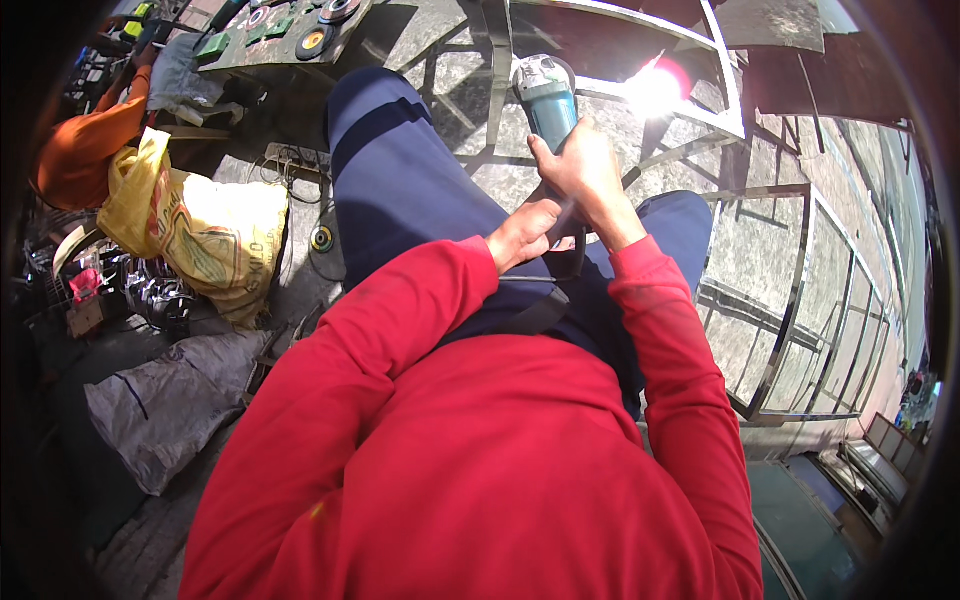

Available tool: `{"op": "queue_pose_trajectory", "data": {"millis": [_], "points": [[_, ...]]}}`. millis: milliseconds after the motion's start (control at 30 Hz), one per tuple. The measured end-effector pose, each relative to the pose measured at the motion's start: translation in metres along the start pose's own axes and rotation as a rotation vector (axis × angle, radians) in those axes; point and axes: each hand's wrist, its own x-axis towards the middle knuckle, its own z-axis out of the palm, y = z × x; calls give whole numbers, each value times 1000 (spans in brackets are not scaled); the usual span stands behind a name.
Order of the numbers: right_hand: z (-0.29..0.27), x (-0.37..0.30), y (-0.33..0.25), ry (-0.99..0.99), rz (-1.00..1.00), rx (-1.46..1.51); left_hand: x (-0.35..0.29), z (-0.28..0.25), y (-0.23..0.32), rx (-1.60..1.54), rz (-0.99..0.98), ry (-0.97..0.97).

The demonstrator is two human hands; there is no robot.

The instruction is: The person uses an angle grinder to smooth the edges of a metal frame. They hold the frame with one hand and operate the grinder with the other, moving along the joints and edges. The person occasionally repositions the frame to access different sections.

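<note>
An angle grinder (553, 112) with a teal body and a silver gear head points away from me, above the gap between my knees. My right hand (588, 172) wraps its body from the right, thumb along the near side. Lower down, my left hand (524, 236) is closed around the dark rear end of the tool, close to my lap. The grinder's head is beside a metal frame (497, 60) made of square tubing. Whether the disc touches the metal cannot be made out. The underside of the tool is hidden.
A bright glare (655, 88) covers part of the far frame. A second barred metal frame (800, 300) lies at right. To the left are a yellow sack (225, 235), a grey sack (180, 400) and a person in an orange sleeve (90, 145). Discs (316, 42) lie on a board.
</note>
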Motion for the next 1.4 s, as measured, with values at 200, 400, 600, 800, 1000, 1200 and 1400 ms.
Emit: {"op": "queue_pose_trajectory", "data": {"millis": [200,400,600,800,1000,1200,1400], "points": [[5,1,-3,-12,3,-33,2,-9,-8,-49,5,65],[7,-1,-6,-25,14,-55,5,-18,-11,-89,2,14],[5,1,-2,16,10,-38,2,-5,-2,-46,5,58],[-1,-7,1,36,46,-4,-7,14,0,-27,49,136],[1,-2,-2,6,8,12,-5,8,0,-35,43,77],[3,-1,-10,-18,17,-53,-7,3,-1,-109,-12,73],[5,0,-9,-14,3,-69,-5,10,-4,-111,48,112]]}}
